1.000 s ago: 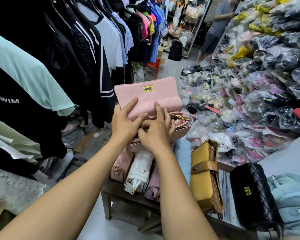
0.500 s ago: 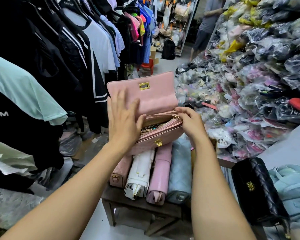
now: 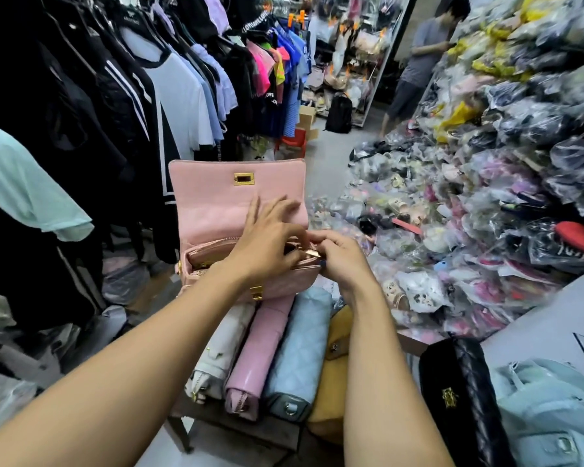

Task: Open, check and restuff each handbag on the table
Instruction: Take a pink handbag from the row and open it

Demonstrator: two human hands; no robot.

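While your left hand [image 3: 270,235] is bracing the pink handbag [image 3: 216,200] flat-fingered, your right hand [image 3: 343,262] is pinching its zipper pull [image 3: 312,253]; next, draw it steadily.

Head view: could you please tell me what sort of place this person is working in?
Likely a clothing and accessories shop or market stall: garments hang in a row at left, bagged shoes are heaped at right, and handbags line a low bench below the open pink handbag.
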